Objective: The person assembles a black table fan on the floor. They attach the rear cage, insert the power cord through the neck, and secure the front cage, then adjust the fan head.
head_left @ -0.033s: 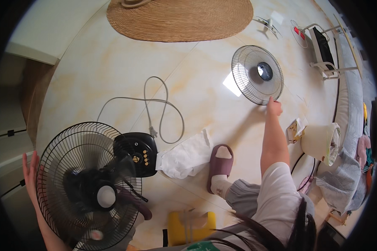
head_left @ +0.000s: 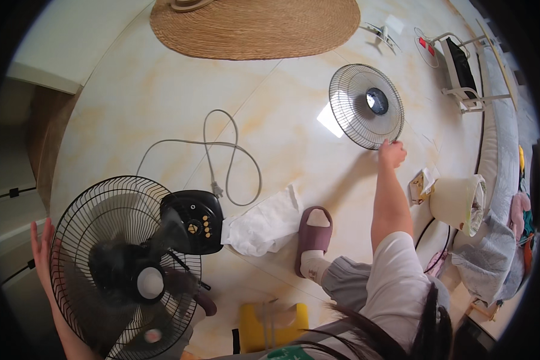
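A round black wire fan grille (head_left: 366,108) with a dark centre badge is held by its lower rim in my right hand (head_left: 392,154), arm stretched forward. Standing at the lower left is the fan (head_left: 123,270), its blades and pale hub cap uncovered inside the rear cage. My left hand (head_left: 42,246) is at the cage's left edge, fingers straight and apart; whether they touch the wire I cannot tell. Beside the cage shows the black fan base (head_left: 199,222) with gold buttons.
A grey power cord (head_left: 237,145) loops across the floor. White cloth (head_left: 264,225) lies by the base, near my slippered foot (head_left: 315,237). A yellow stool (head_left: 276,324) is close below. Rightward stand a tissue box (head_left: 419,187) and a bin (head_left: 453,201); a woven mat (head_left: 255,30) lies ahead.
The whole view has shifted very slightly. The fan blades look a little turned, and a pale pinkish spot low in the cage sits further right. Both hands keep their places.
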Demonstrator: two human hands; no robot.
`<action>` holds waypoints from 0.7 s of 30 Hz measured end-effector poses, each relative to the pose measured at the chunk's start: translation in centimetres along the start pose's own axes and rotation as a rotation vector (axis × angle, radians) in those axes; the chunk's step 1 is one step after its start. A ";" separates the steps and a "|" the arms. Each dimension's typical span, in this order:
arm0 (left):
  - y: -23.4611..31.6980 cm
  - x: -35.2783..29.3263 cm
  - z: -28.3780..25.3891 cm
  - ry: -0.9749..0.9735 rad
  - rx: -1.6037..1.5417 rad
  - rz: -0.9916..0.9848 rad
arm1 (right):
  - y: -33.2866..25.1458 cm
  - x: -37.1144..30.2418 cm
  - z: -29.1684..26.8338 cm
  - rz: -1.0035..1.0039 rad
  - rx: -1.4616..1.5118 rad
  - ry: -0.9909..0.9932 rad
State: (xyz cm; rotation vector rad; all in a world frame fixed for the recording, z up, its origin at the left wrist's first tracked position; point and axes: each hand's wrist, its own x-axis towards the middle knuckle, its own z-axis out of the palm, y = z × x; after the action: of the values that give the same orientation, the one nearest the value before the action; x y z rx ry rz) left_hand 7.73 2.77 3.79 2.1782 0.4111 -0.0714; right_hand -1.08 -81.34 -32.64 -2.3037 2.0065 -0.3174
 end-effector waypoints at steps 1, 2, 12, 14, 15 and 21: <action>0.1 0.1 0.1 0.016 -0.011 0.000 | -0.1 -0.6 -0.6 -0.276 -0.082 0.086; 0.0 0.1 0.3 0.031 -0.026 0.012 | -0.5 -1.1 -1.1 -0.339 -0.060 0.044; -0.4 0.1 1.0 -0.007 -0.058 0.063 | -5.8 -4.3 -2.4 -0.116 0.050 -0.361; -0.4 0.0 1.2 0.016 -0.066 0.049 | -6.3 -5.3 -2.9 -0.186 -0.020 -0.448; -0.4 -0.1 1.3 0.008 -0.078 0.057 | -6.3 -5.9 -2.9 -0.219 -0.057 -0.465; -0.3 -0.2 1.9 0.046 -0.102 0.079 | -3.8 -7.7 -2.0 -0.609 -0.180 -0.207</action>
State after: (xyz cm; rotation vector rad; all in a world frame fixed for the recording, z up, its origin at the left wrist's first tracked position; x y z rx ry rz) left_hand 7.69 1.34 2.47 2.0957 0.3465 0.0426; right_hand 1.22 -73.03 -30.78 -2.8765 1.2496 0.0804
